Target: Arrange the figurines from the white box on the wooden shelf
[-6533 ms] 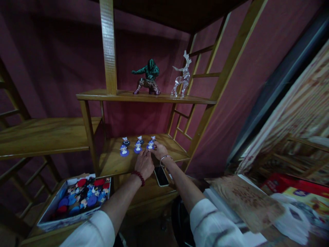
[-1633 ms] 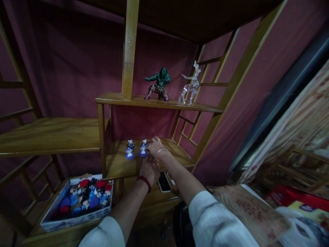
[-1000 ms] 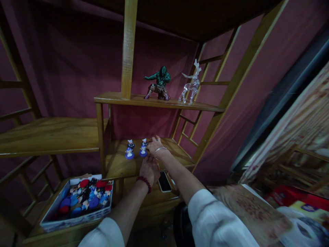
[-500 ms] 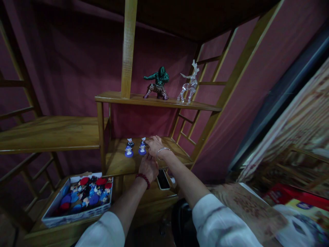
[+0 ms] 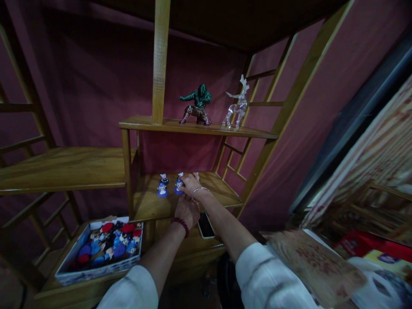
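My right hand point(image 5: 190, 185), with a silver bangle at the wrist, is over the lower shelf with fingers stretched and apart. Its fingertips are beside a small figurine on a purple base point(image 5: 178, 188); contact is unclear. Just below, my left hand point(image 5: 187, 211), wearing a dark red bead bracelet, is curled closed, its fingertips partly hidden behind the right; what it holds cannot be made out. To the left stand another purple-based figurine point(image 5: 162, 191) and a dark-based figurine point(image 5: 164, 179). A white-topped figurine point(image 5: 180, 175) and another figurine's top point(image 5: 197, 174) show behind my right hand.
An open box point(image 5: 99, 269) of red, blue and black figurines sits at lower left. A phone point(image 5: 205, 225) lies below the shelf. Above, a green figure point(image 5: 199, 101) and a clear deer point(image 5: 237, 105) stand on the upper shelf point(image 5: 141, 124). A wooden post point(image 5: 161, 64) rises beside them.
My right hand has drawn back slightly toward me and left, uncovering a figurine's top behind it. My left hand stays nearly in place. The view has shifted slightly.
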